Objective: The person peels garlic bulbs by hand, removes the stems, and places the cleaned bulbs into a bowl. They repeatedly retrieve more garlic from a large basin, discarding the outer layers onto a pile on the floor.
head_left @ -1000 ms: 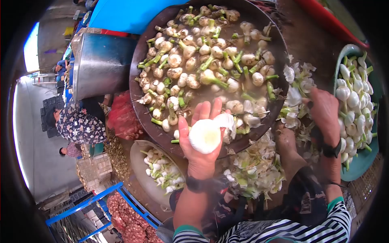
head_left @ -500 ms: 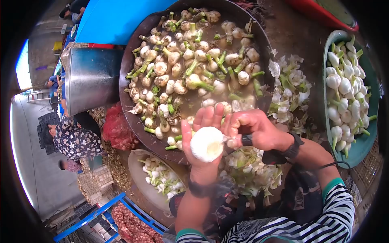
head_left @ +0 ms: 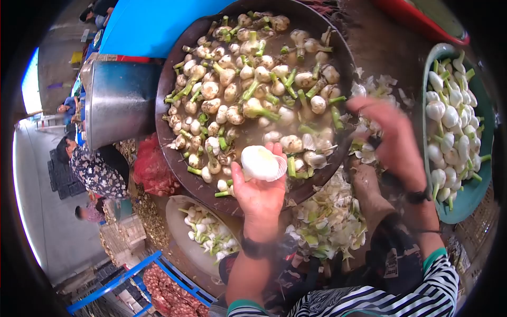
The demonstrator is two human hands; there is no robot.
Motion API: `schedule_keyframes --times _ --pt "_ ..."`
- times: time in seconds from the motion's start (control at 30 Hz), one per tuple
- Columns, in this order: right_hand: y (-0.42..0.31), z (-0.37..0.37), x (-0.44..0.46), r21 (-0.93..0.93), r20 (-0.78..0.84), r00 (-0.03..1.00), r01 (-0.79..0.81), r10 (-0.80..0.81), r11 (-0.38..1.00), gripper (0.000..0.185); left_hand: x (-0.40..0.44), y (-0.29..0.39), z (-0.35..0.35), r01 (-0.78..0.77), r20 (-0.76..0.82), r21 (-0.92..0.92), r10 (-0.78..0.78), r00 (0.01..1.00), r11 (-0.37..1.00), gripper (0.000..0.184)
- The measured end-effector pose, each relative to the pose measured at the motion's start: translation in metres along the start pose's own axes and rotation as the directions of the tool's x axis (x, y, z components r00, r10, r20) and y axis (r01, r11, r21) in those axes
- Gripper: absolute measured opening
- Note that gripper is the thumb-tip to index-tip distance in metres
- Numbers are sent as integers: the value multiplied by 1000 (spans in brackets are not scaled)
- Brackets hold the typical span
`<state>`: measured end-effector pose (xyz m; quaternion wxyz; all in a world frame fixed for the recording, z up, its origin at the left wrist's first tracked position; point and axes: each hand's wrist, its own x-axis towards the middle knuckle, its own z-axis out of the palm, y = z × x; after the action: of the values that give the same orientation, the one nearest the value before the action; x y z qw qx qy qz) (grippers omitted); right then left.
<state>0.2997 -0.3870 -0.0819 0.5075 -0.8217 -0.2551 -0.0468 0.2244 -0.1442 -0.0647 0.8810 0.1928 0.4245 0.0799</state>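
Observation:
My left hand point(head_left: 260, 196) is palm up above the near rim of a wide dark basin point(head_left: 346, 58). A white, peeled garlic bulb point(head_left: 260, 162) rests on its fingers, with a thin flap of skin loose on its right side. To the right, my right hand point(head_left: 388, 134) is smeared by motion over papery peelings point(head_left: 330, 214) and the basin's right edge. Its fingers and anything in them are unclear. Unpeeled garlic bulbs point(head_left: 210, 90) with green stem stubs float in murky water in the basin.
At the right stands a green tub point(head_left: 488, 127) of cleaned garlic bulbs. A pale bowl point(head_left: 177, 224) with trimmed garlic is at lower left, below a red net sack point(head_left: 153, 166). A metal pot point(head_left: 124, 103) touches the basin's left side. Several people are farther left.
My right hand has moved away from the garlic bulb, to the right and up. The bulb has tipped in my left hand, and a loose skin flap now shows.

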Motion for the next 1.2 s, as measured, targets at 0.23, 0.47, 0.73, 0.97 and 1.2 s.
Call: schedule_keyframes --times 0.23,0.47,0.73,0.97,1.2 --pt "-25 88 3 217 82 892 419 -444 882 25 -10 -13 -11 168 116 33 -171 978 985 52" --pt "-14 64 9 306 -150 983 150 -107 940 23 -4 -6 -27 333 280 181 -373 885 926 41" --pt "63 -19 23 -648 -57 984 -166 170 743 33 -4 17 -29 243 97 133 -256 962 961 28" --pt "48 52 153 -329 195 977 -18 87 944 31 -1 21 -27 182 33 251 -196 980 951 24" --pt "130 131 225 -793 379 878 146 291 592 29 10 45 -38 192 77 271 -220 972 943 21"
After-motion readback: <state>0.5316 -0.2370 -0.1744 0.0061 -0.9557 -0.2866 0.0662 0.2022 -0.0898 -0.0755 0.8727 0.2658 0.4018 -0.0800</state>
